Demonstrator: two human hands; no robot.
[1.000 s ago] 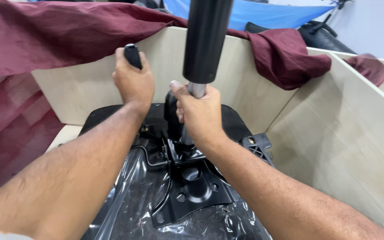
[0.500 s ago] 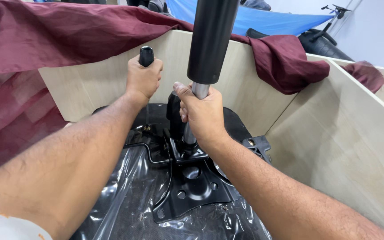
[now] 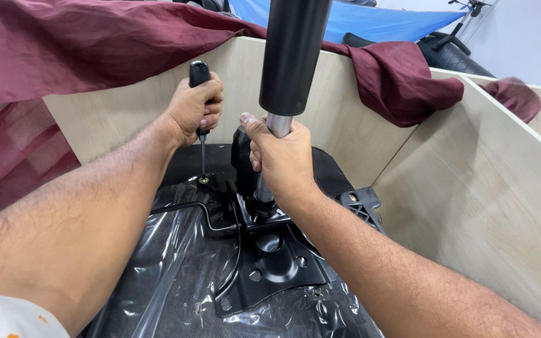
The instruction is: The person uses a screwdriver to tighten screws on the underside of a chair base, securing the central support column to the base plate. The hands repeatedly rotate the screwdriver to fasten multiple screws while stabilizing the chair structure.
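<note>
My left hand (image 3: pixel 194 107) grips the black handle of a screwdriver (image 3: pixel 200 100), held upright with its thin shaft pointing down; its tip meets a brass-coloured screw (image 3: pixel 203 180) on the chair seat's underside. My right hand (image 3: pixel 281 158) is wrapped around the silver rod of a gas lift cylinder (image 3: pixel 293 56), whose thick black upper tube rises out of view. The rod stands in a black metal mounting plate (image 3: pixel 270 263) fixed to the upturned seat, which is covered in clear plastic film (image 3: pixel 158 269).
Light wooden panels (image 3: pixel 471 188) wall in the seat on the far side and the right. Maroon cloth (image 3: pixel 64 50) drapes over the far panel and hangs at the left. A black plastic bracket (image 3: pixel 361 205) lies by the right panel. Blue sheeting (image 3: pixel 377 22) lies beyond.
My left hand has lifted the screwdriver upright and set its tip down on the screw. My right hand keeps its hold on the cylinder rod.
</note>
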